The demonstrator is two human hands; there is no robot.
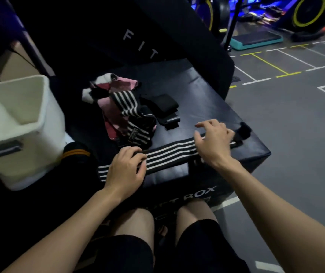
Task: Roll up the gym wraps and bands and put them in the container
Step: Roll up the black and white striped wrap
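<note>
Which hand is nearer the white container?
Left. The left hand rests on the striped wrap just right of the white container; the right hand is farther right, toward the wrap's far end.

Striped wrap (169, 154) under both hands: woven elastic cloth, ribbed, matt, black w/ white stripes. Pile of wraps (126, 113) at 11 o'clock from it: same knit cloth, pink and black/white, soft, matt. Black strap (163, 105) at 12: smooth matt fabric. Box top (207, 99): black vinyl-like cover, smooth, semi-gloss sheen. Container (19, 123) at 9 o'clock: white, felt-like matt cloth walls. Floor (295, 125): grey, matt, rubbery look.
</note>
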